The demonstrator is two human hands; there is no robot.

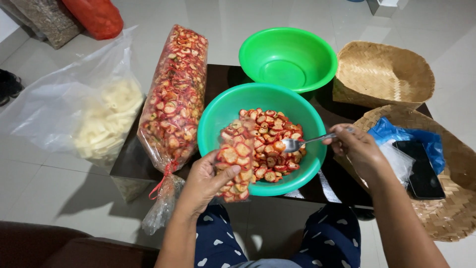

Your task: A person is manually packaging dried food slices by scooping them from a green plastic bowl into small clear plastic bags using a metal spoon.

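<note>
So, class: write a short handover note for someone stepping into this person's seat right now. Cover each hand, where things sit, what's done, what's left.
Left hand: holds a small clear bag, partly filled with red chips, at the teal bowl's rim.
Right hand: holds a metal spoon over the chips in that bowl.
Done: small bag partly filled.
Left: chips remain in the bowl; the long chip bag is tied; the green bowl holds nothing.

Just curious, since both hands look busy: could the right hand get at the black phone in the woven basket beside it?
Probably yes. The phone lies uncovered in the basket beside the right hand, nothing between them, though that hand grips a spoon.
</note>
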